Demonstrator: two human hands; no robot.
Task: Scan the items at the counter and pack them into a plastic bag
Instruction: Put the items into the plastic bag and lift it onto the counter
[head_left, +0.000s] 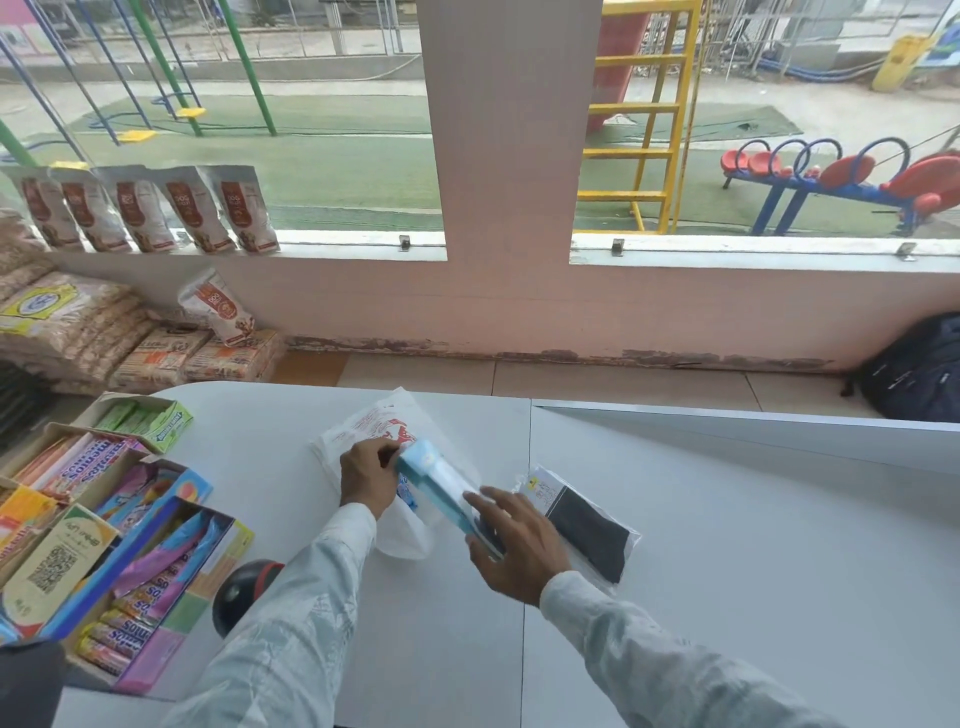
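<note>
A long light-blue box (439, 480) lies slanted over a white plastic bag (363, 426) with red print, in the middle of the white counter (727, 545). My right hand (514, 545) grips the box's near end. My left hand (369, 475) is closed on the bag's edge at the box's far end. A clear packet holding a black item (584, 525) lies flat just right of my right hand. A black and red barcode scanner (241, 595) sits near my left forearm.
Open cartons of candy rolls and gum (119, 519) crowd the counter's left side. Stacked food packs (130, 343) and pouches (145, 208) stand by the window beyond. A dark backpack (919, 374) rests on the floor at far right.
</note>
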